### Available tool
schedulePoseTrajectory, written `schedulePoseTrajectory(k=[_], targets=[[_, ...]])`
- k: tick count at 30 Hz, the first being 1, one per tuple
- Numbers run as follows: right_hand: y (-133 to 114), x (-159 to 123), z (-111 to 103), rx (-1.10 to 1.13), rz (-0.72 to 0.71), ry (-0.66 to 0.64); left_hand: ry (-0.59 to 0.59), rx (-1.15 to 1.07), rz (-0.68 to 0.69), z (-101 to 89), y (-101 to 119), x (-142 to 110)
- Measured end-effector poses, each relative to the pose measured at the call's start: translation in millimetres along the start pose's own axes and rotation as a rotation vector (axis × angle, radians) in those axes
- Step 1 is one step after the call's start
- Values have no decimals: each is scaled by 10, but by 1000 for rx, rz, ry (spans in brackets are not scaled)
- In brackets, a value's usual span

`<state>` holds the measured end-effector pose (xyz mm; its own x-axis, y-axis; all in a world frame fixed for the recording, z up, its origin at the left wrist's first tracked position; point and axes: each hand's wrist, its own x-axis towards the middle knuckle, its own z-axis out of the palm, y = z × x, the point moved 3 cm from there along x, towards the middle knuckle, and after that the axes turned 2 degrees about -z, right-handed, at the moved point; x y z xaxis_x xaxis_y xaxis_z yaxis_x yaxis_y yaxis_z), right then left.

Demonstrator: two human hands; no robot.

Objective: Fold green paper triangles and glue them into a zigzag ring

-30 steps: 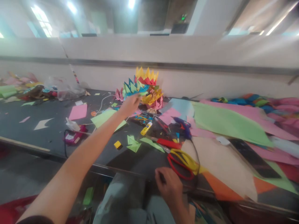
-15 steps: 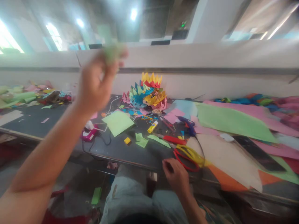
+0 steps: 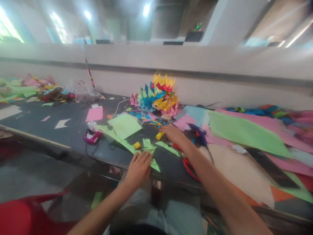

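Note:
My left hand (image 3: 139, 164) lies flat, fingers stretched out, on a long green paper strip (image 3: 122, 142) at the front edge of the dark table (image 3: 49, 130). My right hand (image 3: 172, 132) reaches across the table, and its fingers curl over a yellow glue stick (image 3: 159, 135); only one end of the stick shows. Folded green paper pieces (image 3: 148, 146) and a small yellow block (image 3: 137, 145) lie between the two hands. Behind them stands a pile of spiky folded paper shapes (image 3: 158, 94) in yellow, red, blue and pink.
A green sheet (image 3: 124, 125), a pink sheet (image 3: 95, 114) and a small pink gadget with a cord (image 3: 91, 137) lie to the left. Red-handled scissors (image 3: 189, 166) show under my right forearm. Large coloured sheets (image 3: 244, 133) and a black slab (image 3: 266, 163) cover the right side. A red chair (image 3: 19, 215) is low left.
My left hand came down from the air, where it held something green, and now lies flat on the green strip. My right hand moved from the table edge forward to the glue stick.

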<state>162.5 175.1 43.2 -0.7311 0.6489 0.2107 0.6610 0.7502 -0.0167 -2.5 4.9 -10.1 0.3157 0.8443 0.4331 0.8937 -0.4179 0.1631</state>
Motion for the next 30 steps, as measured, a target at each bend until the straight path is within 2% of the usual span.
schedulePoseTrajectory(k=[3, 6, 8, 9, 11, 13, 15, 18, 22, 30], targets=[[57, 103, 80, 17, -16, -26, -77, -54, -29, 17, 30, -5], [20, 84, 20, 9, 28, 14, -69, -82, -3, 10, 13, -17], [-58, -16, -76, 56, 110, 149, -28, -112, 26, -2, -3, -35], [-112, -101, -130, 132, 176, 270, -5, -135, 40, -8, -7, -46], [-253, -335, -190, 382, 311, 521, 34, -190, 68, -20, -3, -65], [-422, -581, -137, 701, 431, 629, 63, -240, 74, -25, 16, -67], [-588, -785, -11, 1000, 524, 656, 88, -271, 36, -19, 44, -48], [-752, -964, 179, 1206, 611, 683, 103, -285, -44, 13, 103, 1], [-815, -1000, 312, 1270, 636, 683, 77, -261, -19, 38, 193, 25], [-825, -1020, 337, 1271, 670, 683, -71, -119, -39, 8, 296, -22]])
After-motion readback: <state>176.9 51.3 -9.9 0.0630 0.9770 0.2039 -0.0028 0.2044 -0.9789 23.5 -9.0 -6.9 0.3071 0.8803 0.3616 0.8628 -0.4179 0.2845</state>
